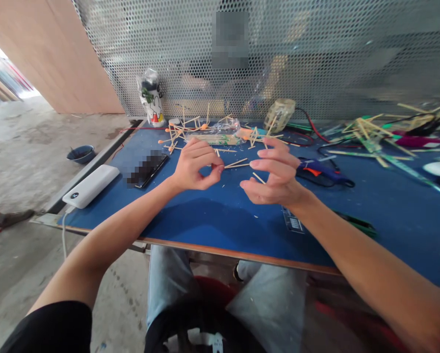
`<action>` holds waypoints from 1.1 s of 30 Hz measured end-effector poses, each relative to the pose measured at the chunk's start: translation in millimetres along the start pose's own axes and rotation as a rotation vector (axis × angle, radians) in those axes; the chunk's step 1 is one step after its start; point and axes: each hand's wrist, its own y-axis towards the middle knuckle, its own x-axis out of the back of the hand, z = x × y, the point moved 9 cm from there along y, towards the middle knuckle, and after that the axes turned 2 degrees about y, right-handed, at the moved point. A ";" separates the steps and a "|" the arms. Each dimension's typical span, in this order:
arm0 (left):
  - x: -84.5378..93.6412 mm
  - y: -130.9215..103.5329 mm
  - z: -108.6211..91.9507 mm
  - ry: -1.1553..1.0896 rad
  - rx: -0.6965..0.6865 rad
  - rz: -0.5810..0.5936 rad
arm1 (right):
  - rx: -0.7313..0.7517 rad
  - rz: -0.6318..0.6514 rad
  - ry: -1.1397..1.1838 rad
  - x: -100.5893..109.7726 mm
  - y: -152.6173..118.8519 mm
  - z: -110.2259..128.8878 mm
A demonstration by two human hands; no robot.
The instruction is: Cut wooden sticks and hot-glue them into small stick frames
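My left hand [199, 165] is over the blue table, its thumb and index finger pinched together. Thin wooden sticks [238, 163] reach from that pinch toward the right, spreading slightly into a narrow V. To the right hovers my right hand [276, 174] with fingers curved and apart. A short stick [258, 178] shows between its thumb and fingers; it does not appear gripped. Behind both hands lies a framework of joined sticks [183, 128] with orange tips, beside a clear plastic pack of sticks [220, 139].
A white power bank [91, 186] with a cable and a black phone [149, 169] lie left. At the back stand a bottle [153, 105] and a woven stick cylinder [279, 115]. Rightward are a blue glue gun [321, 170] and a stick pile [370, 135]. Perforated metal [333, 59] closes the rear.
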 end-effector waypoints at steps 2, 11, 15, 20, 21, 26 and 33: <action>1.7 0.8 -0.3 -0.001 -0.008 -0.023 | -0.072 -0.044 0.061 -0.2 -3.4 -8.3; 1.9 -3.4 10.0 0.013 0.006 -0.045 | -1.250 -0.625 0.972 -22.6 -50.4 -70.7; 0.0 -5.1 10.9 0.008 0.008 -0.039 | -1.569 -0.610 1.172 -34.9 -75.3 -74.7; -1.0 -6.1 10.6 0.001 0.011 -0.030 | -1.464 -0.596 1.383 -31.8 -70.3 -77.1; -1.2 -6.4 11.1 0.006 0.014 -0.027 | -1.402 -0.620 1.422 -29.1 -64.5 -76.1; -2.7 -8.8 14.5 0.010 0.034 -0.012 | -1.346 -0.647 1.571 -33.2 -54.2 -68.1; -9.7 -8.7 9.9 -0.038 0.008 0.009 | -1.401 -0.447 1.478 -47.9 -42.1 -51.5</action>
